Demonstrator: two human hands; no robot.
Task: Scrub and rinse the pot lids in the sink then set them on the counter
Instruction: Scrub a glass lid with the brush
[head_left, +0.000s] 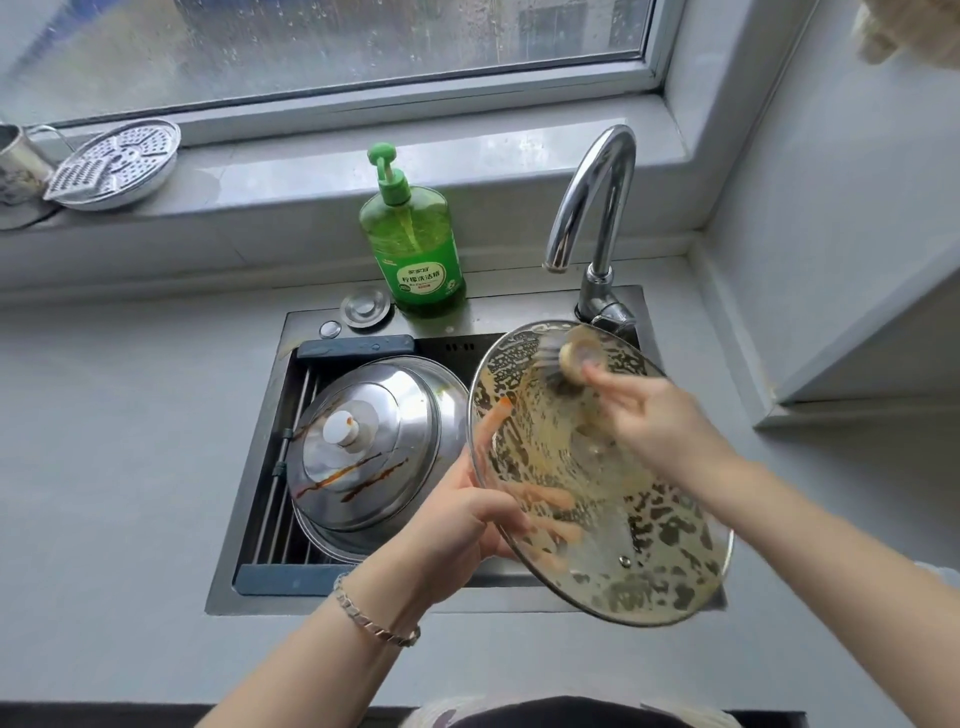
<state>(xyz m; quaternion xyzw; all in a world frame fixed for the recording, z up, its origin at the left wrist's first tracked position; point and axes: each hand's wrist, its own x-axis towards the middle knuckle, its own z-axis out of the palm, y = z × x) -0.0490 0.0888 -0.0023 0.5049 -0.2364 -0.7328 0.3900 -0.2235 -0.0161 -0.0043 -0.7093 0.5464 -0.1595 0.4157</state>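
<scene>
Glass lid (597, 483): centre-right of frame, tilted above sink (306, 319), coated in yellowish suds; likely slippery, brittle, fairly heavy.
Left hand (457, 519): grips lid's left rim, thumb on near face, other fingers behind the glass.
Right hand (660, 421): fingers (618, 384) curled round brush (569, 358), pressed on lid's upper part; blurred.
Hold: safest at metal rim, pinched across both faces.
Steel lid (363, 447): left in sink, sauce-streaked, rigid; top knob offers a grip.

Green soap bottle (413, 244), brown-streaked silver steel lid (363, 447), glass lid (597, 478) mottled with yellowish suds.
</scene>
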